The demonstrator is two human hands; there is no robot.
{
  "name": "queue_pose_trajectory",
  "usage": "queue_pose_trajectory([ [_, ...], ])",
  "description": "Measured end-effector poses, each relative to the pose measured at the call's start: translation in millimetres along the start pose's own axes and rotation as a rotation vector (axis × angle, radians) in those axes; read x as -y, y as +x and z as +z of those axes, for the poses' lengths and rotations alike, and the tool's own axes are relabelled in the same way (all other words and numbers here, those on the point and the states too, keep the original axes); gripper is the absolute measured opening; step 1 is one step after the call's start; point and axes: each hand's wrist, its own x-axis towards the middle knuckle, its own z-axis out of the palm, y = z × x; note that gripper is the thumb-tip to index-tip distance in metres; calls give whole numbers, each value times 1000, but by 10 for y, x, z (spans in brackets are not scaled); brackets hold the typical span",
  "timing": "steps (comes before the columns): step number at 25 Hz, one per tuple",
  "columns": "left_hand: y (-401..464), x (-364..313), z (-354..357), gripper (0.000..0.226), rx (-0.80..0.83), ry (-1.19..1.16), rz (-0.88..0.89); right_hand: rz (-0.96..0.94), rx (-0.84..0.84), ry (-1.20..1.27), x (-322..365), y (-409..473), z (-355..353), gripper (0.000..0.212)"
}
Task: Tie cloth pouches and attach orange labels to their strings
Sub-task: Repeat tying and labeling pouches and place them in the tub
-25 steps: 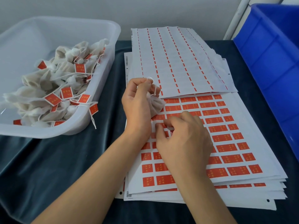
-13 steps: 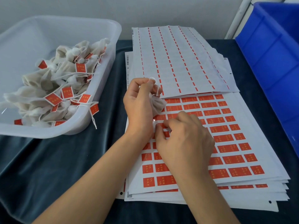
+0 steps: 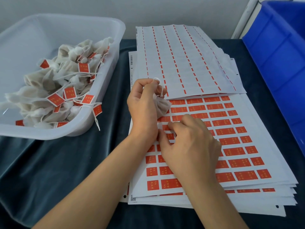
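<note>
Now pouch [image 3: 162, 107] beneath left fingers [image 3: 149, 86].

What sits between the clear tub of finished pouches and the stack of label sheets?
In the head view, only a strip of dark cloth separates the clear tub from the label sheets; one label's string dangles over the tub's rim onto it.

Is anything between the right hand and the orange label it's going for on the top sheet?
Nothing visible. The right hand has its fingertips already down on the top label sheet, at an orange label. The left hand holds the pouch just beyond it, clear of that spot.
</note>
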Motion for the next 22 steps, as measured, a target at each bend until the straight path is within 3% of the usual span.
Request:
queue_pose_trajectory([
  [9, 6, -5, 4, 17, -15, -27, -5, 26, 31, -45, 38, 43, -25, 28],
  [16, 10, -23, 8, 18, -29, -40, -23, 75, 46, 75, -50, 82, 55, 31],
  [19, 9, -77, 10, 16, -15, -68, -51, 28, 14, 8, -11, -7, 85, 37],
  [22, 71, -172, -50, 12, -16, -37, 32, -150, 81, 3, 27, -45, 84, 44],
])
